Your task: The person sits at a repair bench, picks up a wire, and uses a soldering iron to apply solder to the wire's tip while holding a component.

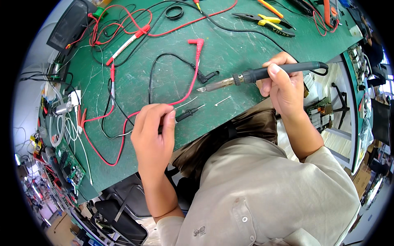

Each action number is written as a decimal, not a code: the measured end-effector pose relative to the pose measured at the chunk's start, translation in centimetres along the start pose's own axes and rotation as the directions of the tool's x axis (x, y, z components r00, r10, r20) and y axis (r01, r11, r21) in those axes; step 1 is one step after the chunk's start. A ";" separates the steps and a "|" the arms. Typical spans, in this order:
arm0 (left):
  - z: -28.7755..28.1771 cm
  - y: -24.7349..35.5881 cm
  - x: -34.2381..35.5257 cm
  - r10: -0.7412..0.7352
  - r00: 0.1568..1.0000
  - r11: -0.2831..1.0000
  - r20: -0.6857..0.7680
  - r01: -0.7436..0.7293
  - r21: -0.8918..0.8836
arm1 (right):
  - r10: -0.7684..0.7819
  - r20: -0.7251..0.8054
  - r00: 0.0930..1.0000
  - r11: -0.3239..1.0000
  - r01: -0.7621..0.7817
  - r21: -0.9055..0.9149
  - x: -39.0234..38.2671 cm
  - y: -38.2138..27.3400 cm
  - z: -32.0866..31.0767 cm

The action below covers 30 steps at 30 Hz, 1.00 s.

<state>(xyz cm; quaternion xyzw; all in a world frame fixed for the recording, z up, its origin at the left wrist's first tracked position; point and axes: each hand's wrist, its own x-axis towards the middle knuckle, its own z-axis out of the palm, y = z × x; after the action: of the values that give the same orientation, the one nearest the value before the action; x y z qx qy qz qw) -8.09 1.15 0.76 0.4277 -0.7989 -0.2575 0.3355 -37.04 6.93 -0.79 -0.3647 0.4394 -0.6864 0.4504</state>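
My right hand (287,86) grips a soldering iron (262,74), its metal tip pointing left above the green bench mat (238,45). My left hand (154,127) is closed in a pinch on a thin silvery wire (185,103) that sticks out toward the iron's tip. A black test probe (184,115) lies at those fingers; whether they grip it too I cannot tell. Right of it is a small loose metal pin (222,101). A red right-angle plug (198,47) and a black plug (203,76) with their leads lie beyond my hands.
Tangled leads (123,30), a black box (67,26), a black ring (174,12), yellow-handled pliers (271,24) and orange-handled tools (328,12) occupy the far bench. Circuit boards (72,168) line the left edge. Another person (371,51) is at the far right. A black chair (119,221) is below.
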 end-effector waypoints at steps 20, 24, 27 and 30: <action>0.8 -1.0 -0.5 0.022 0.999 1.000 -0.043 -0.022 0.015 | -0.026 0.025 0.999 0.999 0.027 -0.024 -0.3 0.4 -0.3; 0.8 -1.0 -0.5 0.037 0.998 0.999 -0.045 -0.036 0.033 | -0.020 0.025 0.999 1.000 0.021 -0.021 -0.3 0.5 -0.3; 0.8 -1.1 -0.5 0.063 0.997 0.997 -0.042 -0.060 0.056 | -0.019 0.028 0.999 1.000 0.020 -0.023 -0.4 0.5 -0.3; 0.8 -1.3 -0.4 0.098 0.994 0.992 -0.037 -0.095 0.082 | -0.018 0.029 0.999 1.000 0.019 -0.024 -0.4 0.5 -0.2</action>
<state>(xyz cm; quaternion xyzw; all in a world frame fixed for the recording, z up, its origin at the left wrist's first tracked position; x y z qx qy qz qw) -7.88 0.97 -0.76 0.4070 -0.8212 -0.1998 0.3464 -36.99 7.23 -1.35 -0.3841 0.4375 -0.6799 0.4460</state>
